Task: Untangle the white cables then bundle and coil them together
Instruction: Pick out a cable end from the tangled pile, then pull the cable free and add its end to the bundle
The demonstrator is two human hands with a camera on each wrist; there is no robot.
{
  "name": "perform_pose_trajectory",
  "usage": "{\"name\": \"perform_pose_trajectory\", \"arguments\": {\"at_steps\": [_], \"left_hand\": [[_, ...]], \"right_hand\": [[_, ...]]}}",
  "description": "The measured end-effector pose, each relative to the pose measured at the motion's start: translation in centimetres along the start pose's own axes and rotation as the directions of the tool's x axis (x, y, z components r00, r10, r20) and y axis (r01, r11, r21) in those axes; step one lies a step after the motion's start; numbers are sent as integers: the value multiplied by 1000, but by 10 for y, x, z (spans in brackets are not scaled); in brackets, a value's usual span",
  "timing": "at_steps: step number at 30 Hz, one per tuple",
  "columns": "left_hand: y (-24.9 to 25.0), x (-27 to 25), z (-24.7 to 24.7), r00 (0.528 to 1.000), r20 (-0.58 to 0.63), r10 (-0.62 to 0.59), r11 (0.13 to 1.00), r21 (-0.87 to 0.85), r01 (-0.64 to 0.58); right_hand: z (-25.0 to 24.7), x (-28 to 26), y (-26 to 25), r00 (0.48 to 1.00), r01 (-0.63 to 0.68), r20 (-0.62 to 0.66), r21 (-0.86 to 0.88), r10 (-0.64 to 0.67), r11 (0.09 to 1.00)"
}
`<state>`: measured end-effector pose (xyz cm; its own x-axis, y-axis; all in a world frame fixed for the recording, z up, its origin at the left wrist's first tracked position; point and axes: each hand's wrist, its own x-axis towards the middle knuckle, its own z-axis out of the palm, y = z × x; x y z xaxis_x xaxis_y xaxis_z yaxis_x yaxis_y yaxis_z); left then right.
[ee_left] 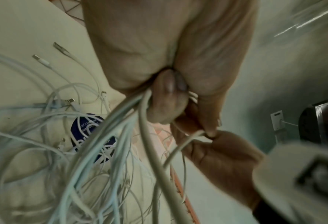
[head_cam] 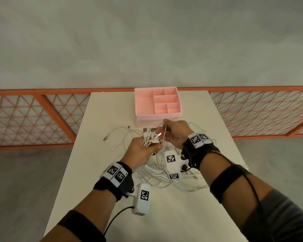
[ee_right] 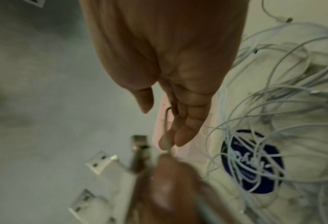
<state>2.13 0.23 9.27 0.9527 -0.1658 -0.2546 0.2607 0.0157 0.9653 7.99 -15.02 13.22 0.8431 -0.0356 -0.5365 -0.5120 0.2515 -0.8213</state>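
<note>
Several white cables [head_cam: 157, 173] lie tangled on the white table [head_cam: 112, 110]. My left hand [head_cam: 142, 151] grips a bunch of their plug ends [head_cam: 150, 137]. In the left wrist view its fingers [ee_left: 167, 97] curl round the strands [ee_left: 132, 109]. Just to the right, touching it, my right hand [head_cam: 175, 133] holds one thin cable [head_cam: 164, 135]. In the right wrist view that cable [ee_right: 166, 121] hooks over the fingers [ee_right: 182, 124], beside blurred USB plugs [ee_right: 101, 162]. The rest of the tangle [ee_right: 274, 106] hangs and sprawls below both hands.
A pink divided tray [head_cam: 157, 117] stands just beyond the hands at the table's far end. A round blue sticker [ee_left: 78, 125] lies under the cables. Loose plug ends [head_cam: 106, 137] sprawl to the left. An orange mesh fence [head_cam: 33, 116] runs behind the narrow table.
</note>
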Motion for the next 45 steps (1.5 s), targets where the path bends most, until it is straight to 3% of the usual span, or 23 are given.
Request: {"name": "perform_pose_trajectory", "arguments": {"at_steps": [4, 6, 7, 9, 10, 12, 15, 18, 22, 24, 30, 35, 38, 41, 43, 45], "left_hand": [[5, -5, -6, 989, 147, -31, 999, -35, 36], [10, -3, -12, 996, 86, -13, 997, -76, 20], [12, 0, -15, 1000, 17, 5, 991, -132, -2], [14, 6, -21, 991, -137, 8, 963, -267, -44], [14, 10, -24, 981, -192, -5, 944, -325, -59], [15, 16, -26, 969, -248, -8, 923, -374, -89], [15, 22, -21, 971, -235, 34, 931, -346, -117], [18, 24, -13, 976, -215, 44, 929, -351, -119], [23, 23, -12, 988, -135, 70, 926, -360, -115], [23, 24, -14, 992, -106, 70, 937, -334, -102], [20, 29, -15, 990, -124, 67, 982, -169, -88], [4, 31, -24, 974, -227, 18, 979, -192, -63], [-5, 32, -36, 963, -268, -16, 948, -310, -71], [2, 32, -41, 968, -249, -42, 896, -437, -74], [9, 32, -41, 972, -235, -20, 894, -440, -89], [15, 32, -39, 975, -224, 1, 904, -417, -97]], "right_hand": [[3, 5, -14, 994, -41, -101, -80, 33, 996], [-2, 8, -14, 996, 19, -74, -351, -48, 936], [-4, 9, -14, 991, 109, -7, -535, -134, 837], [-7, 5, -13, 939, 317, 192, -801, -284, 508], [-6, 2, -13, 908, 393, 288, -837, -303, 381], [-4, -3, -12, 862, 492, 419, -829, -285, 267], [3, -6, -12, 803, 596, 542, -740, -248, 311], [8, -12, -22, 763, 630, 592, -590, -259, 505], [8, -21, -45, 804, 555, 485, -410, -343, 724], [9, -24, -58, 814, 540, 427, -311, -393, 782], [18, -41, -110, 739, 644, 308, -58, -600, 763], [2, -56, -158, 670, 725, 66, 153, -739, 671], [-23, -44, -164, 733, 675, -87, -31, -675, 737], [-54, -13, -142, 829, 392, -165, -509, -534, 766], [-76, 9, -118, 896, 154, -169, -748, -410, 645], [-90, 24, -91, 932, -8, -175, -885, -316, 466]]}}
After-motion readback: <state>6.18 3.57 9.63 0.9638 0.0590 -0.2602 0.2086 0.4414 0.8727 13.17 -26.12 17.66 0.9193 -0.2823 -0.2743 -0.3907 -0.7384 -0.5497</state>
